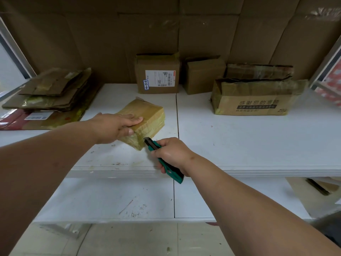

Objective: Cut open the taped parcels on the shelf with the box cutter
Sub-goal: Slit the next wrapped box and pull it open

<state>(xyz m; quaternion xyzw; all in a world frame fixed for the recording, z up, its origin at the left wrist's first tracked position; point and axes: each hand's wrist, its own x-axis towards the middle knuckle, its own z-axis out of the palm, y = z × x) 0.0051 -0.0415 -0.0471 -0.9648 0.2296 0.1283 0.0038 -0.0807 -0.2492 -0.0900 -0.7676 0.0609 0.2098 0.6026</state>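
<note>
The parcel was pressed flat by the left hand, cutter gripped in right hand; blade best kept shallow along tape.

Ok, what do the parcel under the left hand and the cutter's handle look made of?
Parcel: seemingly cardboard wrapped all over in glossy yellowish-tan tape; overlapping bands and sheen show. Box cutter handle: green, matte, probably plastic, with a dark tip.

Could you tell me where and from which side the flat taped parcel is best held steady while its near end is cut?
Hold the taped parcel by its broad flat top, coming from the left. It lies flat on the shelf, and the box cutter in the right hand works at its near right corner, so the left hand probably stays clear there.
</note>
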